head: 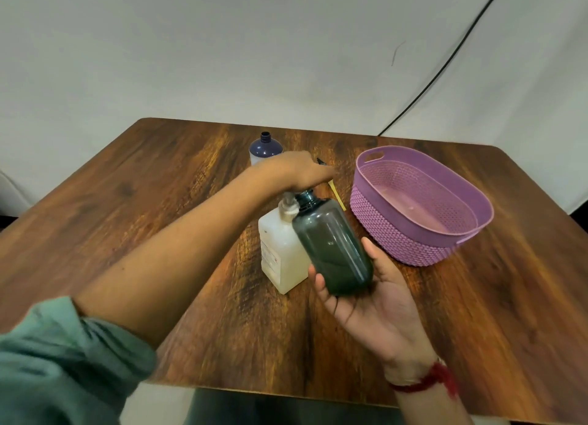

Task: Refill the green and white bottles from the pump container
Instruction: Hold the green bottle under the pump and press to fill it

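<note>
My right hand grips a dark green bottle from below and tilts it left, so its open neck lies under the pump spout. The pump container is a pale, squarish bottle standing on the table just left of the green one. My left hand rests flat on top of the pump head, which it hides. Behind that hand stands a white bottle with a dark blue top, its cap off and its lower part hidden.
A purple woven plastic basket sits at the right on the wooden table. A thin yellow stick and a small dark item lie between the bottles and the basket. A black cable hangs on the wall.
</note>
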